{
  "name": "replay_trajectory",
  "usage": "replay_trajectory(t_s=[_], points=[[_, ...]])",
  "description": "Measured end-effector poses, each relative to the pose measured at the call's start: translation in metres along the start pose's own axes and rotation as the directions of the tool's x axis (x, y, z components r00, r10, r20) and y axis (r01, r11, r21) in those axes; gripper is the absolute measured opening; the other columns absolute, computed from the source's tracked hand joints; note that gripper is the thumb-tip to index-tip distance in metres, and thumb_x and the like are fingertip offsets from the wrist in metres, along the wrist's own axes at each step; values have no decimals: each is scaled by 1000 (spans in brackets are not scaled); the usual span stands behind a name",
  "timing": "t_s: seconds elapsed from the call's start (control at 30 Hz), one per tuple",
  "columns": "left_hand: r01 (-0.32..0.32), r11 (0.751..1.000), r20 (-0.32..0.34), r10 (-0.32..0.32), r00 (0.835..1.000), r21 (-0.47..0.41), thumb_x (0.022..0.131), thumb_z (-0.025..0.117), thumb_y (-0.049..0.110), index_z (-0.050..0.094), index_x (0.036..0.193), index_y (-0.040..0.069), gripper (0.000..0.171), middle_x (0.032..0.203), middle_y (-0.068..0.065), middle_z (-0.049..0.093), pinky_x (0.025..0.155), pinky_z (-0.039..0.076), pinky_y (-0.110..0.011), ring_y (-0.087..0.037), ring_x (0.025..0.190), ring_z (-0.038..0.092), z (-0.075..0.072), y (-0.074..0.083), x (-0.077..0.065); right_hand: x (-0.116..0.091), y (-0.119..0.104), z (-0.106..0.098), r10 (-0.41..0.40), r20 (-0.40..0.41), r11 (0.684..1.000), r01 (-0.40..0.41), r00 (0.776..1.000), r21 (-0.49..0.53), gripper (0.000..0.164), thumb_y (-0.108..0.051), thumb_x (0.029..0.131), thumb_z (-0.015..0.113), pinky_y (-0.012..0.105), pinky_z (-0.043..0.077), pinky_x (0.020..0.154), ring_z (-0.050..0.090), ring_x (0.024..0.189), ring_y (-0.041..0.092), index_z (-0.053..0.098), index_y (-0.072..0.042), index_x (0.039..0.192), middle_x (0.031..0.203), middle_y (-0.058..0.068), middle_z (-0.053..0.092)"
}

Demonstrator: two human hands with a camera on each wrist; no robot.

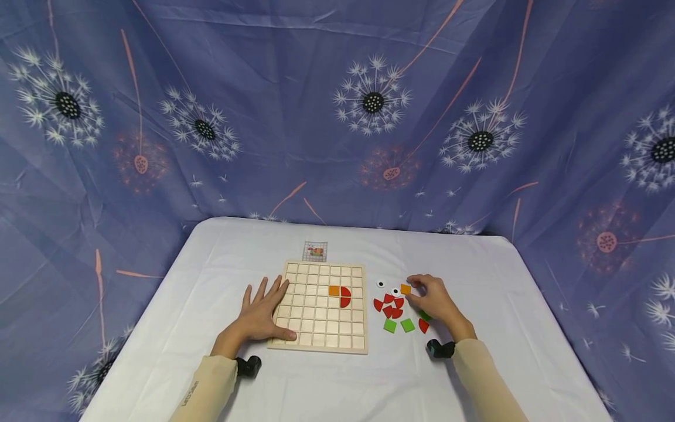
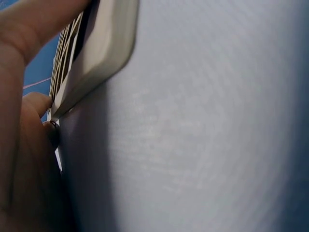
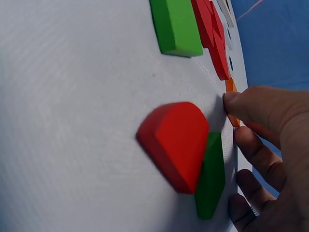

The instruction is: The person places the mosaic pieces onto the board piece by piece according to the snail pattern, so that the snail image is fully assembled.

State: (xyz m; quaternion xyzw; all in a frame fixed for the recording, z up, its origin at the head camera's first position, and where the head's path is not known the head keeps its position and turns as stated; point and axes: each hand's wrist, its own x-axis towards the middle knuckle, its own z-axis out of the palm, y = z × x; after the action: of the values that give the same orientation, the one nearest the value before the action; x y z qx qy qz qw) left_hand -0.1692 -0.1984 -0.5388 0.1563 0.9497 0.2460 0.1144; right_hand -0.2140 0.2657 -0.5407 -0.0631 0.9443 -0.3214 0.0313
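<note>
My left hand (image 1: 258, 316) rests with fingers spread on the left edge of a wooden grid board (image 1: 319, 347), thumb over its lower left corner. In the left wrist view the board's pale rounded corner (image 2: 113, 43) shows beside the fingers. On the board sit an orange square tile (image 1: 334, 291) and two red quarter-circle tiles (image 1: 345, 302) forming a half disc. To the right, my right hand (image 1: 435, 299) pinches another orange square tile (image 1: 405, 289) between thumb and index finger, low at the tabletop.
Loose red quarter-circle tiles (image 1: 397, 313), green square tiles (image 1: 389, 326) and two white eye discs (image 1: 381, 284) lie right of the board. Under the right hand are a red tile (image 3: 176, 145) and a green tile (image 3: 210, 176). A pattern card (image 1: 315, 251) lies behind the board.
</note>
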Motion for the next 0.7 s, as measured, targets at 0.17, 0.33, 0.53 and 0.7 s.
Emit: replay_trajectory(t_s=[0.17,0.33,0.53,0.7], points=[[-5,1000,-7,5,1000,2,63,86,69,19,166,10,136,173,-16,11,120,-10,-71,-49,158,-2,0,1,2,0,-4,-2,13,8,1000,-13,1000,-12,30,-14,92,75,59,45,108,52,118,37,73,-6,121,116,14,70],[-16,1000,-18,16,1000,3,63,86,70,20,165,10,136,173,-17,12,120,-9,-72,-49,158,-1,-1,1,2,-1,-5,1,19,-15,1000,-19,1000,6,33,-15,90,77,60,45,110,50,122,39,74,-5,121,123,17,68],[-1,1000,-16,1,1000,8,60,86,72,21,165,9,138,173,-17,12,120,-8,-72,-50,157,0,3,-5,-6,-4,-8,10,30,38,999,-31,999,21,34,-17,92,74,60,42,114,49,127,37,73,-8,125,126,14,67],[-27,1000,-38,27,999,3,61,85,73,21,165,9,138,173,-16,14,120,-8,-71,-50,158,1,4,-4,-3,-3,-7,5,26,16,1000,-26,1000,11,30,-15,92,75,58,46,110,53,121,35,75,-8,121,122,13,68]])
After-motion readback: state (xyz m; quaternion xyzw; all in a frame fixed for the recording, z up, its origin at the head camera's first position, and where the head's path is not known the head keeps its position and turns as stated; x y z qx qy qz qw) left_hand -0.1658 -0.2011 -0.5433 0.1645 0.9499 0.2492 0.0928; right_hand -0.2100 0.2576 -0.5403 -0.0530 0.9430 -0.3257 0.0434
